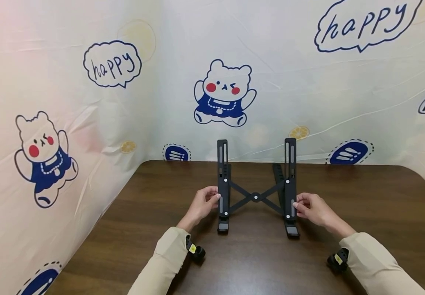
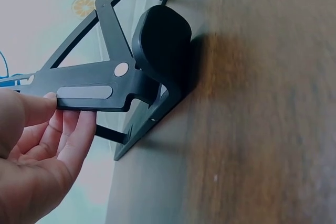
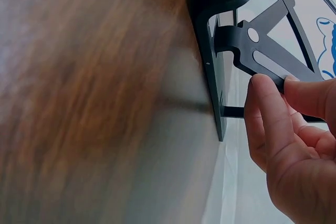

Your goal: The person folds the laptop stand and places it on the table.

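A black folding laptop stand point(image 1: 255, 197) stands spread out on the table, its two long side rails joined by crossed bars with a round pivot. My left hand point(image 1: 206, 201) pinches the left rail by its outer edge, thumb on top beside a grey pad point(image 2: 84, 92) and fingers underneath. On the other side, my right hand point(image 1: 313, 208) pinches the right rail's outer edge near its own grey pad point(image 3: 270, 64). Both rails slope up toward the back, and their front hooked feet point(image 2: 163, 40) are at the tabletop.
The brown wooden table point(image 1: 256, 262) reaches back to a pale curtain point(image 1: 175, 102) printed with bears and "happy" bubbles. The curtain also hangs along the left and right sides. A small black camera is strapped to each wrist.
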Demonstrator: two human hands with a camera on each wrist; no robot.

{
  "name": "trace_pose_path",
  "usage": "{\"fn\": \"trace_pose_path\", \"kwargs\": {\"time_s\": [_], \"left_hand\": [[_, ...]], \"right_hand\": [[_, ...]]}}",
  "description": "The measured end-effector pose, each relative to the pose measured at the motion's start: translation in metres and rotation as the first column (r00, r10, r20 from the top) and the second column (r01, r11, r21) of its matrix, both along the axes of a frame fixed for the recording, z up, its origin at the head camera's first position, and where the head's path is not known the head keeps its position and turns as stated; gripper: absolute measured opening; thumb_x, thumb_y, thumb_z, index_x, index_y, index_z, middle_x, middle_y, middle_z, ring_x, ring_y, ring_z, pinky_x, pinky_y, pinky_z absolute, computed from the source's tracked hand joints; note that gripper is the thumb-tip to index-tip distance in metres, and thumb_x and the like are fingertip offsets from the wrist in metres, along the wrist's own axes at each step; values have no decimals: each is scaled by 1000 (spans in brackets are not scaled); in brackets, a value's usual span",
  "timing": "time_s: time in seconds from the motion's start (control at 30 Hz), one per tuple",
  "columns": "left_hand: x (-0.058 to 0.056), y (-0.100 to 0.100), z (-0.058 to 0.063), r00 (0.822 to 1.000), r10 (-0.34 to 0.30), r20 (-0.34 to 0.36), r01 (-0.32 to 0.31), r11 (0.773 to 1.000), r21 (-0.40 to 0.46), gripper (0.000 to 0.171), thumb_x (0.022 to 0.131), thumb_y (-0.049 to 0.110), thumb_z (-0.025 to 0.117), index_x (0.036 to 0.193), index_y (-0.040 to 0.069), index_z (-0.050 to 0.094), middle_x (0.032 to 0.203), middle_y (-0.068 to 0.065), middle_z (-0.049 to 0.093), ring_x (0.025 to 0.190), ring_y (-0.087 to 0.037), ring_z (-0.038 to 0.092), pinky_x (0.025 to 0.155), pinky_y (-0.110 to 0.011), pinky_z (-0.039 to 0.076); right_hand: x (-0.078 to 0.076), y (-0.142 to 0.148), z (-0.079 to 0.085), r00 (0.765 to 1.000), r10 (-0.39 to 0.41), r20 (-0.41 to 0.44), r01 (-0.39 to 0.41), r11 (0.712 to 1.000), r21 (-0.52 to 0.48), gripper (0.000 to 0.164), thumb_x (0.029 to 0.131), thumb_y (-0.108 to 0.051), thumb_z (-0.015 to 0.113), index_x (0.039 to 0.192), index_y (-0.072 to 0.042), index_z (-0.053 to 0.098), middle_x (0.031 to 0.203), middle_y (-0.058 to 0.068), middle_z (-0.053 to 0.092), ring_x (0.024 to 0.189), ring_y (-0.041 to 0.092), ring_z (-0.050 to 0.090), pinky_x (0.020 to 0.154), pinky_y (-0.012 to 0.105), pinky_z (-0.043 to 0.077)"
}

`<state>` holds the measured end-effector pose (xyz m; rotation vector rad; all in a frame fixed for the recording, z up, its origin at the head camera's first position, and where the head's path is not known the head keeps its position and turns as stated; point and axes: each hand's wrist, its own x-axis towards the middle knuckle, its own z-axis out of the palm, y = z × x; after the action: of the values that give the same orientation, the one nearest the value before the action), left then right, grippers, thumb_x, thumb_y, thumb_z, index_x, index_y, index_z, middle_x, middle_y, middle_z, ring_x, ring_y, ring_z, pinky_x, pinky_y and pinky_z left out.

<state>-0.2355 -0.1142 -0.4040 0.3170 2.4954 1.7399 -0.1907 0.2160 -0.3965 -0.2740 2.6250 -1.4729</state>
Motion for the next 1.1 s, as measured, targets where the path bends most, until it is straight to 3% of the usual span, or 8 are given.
{"fn": "trace_pose_path", "kwargs": {"time_s": [0.37,0.73,0.87,0.97,1.1], "left_hand": [[-4,12,0,1000,-5,-1,5,1000,-13,21,89,6,51,108,-2,55,94,-12,55,85,-20,56,72,-35,51],[-6,20,-1,1000,-8,-2,8,1000,6,21,89,7,52,107,-2,56,94,-12,55,89,-28,55,72,-33,51],[4,22,13,1000,-21,0,21,1000,15,20,89,4,51,107,-5,55,94,-16,54,91,-34,54,73,-37,50],[3,22,14,999,-37,14,37,999,26,21,89,3,51,107,-6,54,96,-20,54,91,-35,54,74,-39,50],[-8,19,3,999,-43,24,43,999,5,21,89,4,51,108,-4,54,96,-17,55,89,-27,56,74,-37,50]], "right_hand": [[4,8,0,1000,-19,-17,19,1000,19,14,87,0,53,96,10,50,80,11,55,72,18,56,63,27,52],[4,15,0,1000,-27,-14,27,1000,13,15,87,0,53,97,10,50,80,11,55,73,20,57,64,27,52],[5,16,2,1000,-9,-15,9,1000,4,14,86,0,53,97,9,50,80,11,54,73,20,56,64,28,52],[4,18,2,1000,13,-18,-13,1000,2,11,87,-1,53,95,7,50,79,11,55,73,20,56,64,28,52],[2,19,2,999,38,-17,-38,999,7,8,87,-2,53,92,4,50,79,10,55,73,20,56,64,28,52]]}}
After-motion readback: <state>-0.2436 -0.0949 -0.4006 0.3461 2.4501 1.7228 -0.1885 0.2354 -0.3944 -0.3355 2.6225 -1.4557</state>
